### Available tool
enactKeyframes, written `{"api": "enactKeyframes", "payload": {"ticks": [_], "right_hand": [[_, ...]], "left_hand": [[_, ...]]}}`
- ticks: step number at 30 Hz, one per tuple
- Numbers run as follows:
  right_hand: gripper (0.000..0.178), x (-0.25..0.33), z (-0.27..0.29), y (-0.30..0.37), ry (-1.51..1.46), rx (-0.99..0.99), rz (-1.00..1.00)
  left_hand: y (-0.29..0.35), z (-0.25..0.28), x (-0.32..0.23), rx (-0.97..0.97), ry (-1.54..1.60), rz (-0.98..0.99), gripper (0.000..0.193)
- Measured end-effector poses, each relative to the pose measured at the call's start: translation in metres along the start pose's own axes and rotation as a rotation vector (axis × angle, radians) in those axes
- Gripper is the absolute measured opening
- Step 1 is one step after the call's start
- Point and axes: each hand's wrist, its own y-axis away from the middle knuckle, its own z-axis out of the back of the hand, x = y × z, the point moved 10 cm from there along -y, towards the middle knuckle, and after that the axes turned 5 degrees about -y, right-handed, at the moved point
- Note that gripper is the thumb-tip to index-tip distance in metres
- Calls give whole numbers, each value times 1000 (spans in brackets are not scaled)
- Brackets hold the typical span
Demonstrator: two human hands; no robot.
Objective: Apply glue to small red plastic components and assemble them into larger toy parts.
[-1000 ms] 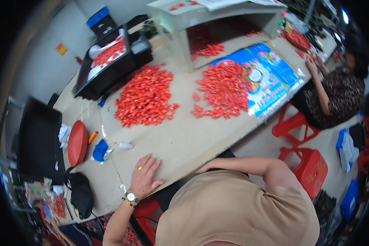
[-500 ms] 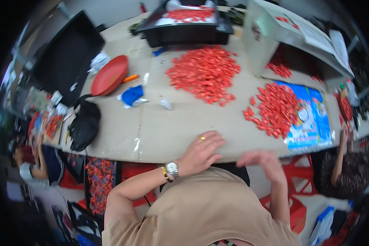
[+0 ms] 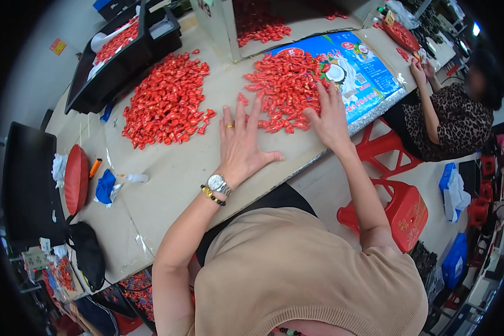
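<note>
My left hand (image 3: 242,144) lies palm down on the table, fingers spread and thumb stretched out. A ring, a watch and a beaded bracelet are on that arm. Its fingertips reach the near left edge of a pile of small shiny red pieces (image 3: 285,92), which look like wrapped candies. At the pile's right edge is my right hand (image 3: 333,120), fingers apart, over a blue printed plastic sheet (image 3: 369,73). Part of the pile rests on that sheet. Nothing shows in either hand. A larger heap of the same red candies (image 3: 165,101) lies to the left.
A black bin (image 3: 109,78) holds more red pieces at the back left. An open box (image 3: 218,25) stands behind the pile. On the left are a red dish (image 3: 77,179), a small white bottle (image 3: 134,177) and a black bag (image 3: 87,252). A co-worker (image 3: 459,112) sits at right.
The view has swung right. Both hands have moved from the table's near edge to the pile by the blue sheet, and their fingers have spread.
</note>
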Motion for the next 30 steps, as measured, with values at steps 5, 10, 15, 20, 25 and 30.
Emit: {"api": "enactKeyframes", "payload": {"ticks": [5, 10, 15, 20, 25, 30], "right_hand": [[84, 12, -9, -2, 43, 50, 15], [87, 12, -14, -16, -51, -9, 49], [81, 11, -18, -27, -79, -3, 28], [72, 8, -19, -33, -129, -31, 23], [62, -2, -16, -44, -237, -72, 0], [49, -12, -3, -47, -301, -180, -16]], "left_hand": [[-30, -20, -1, 3, -51, 52, 131], [-58, -27, -10, -48, -12, 11, 130], [-83, -33, -18, -51, 62, -35, 127], [-97, -39, -29, -129, 84, -134, 122], [-110, -46, -36, -144, 106, -158, 118], [-118, -52, -44, -169, 113, -136, 115]]}}
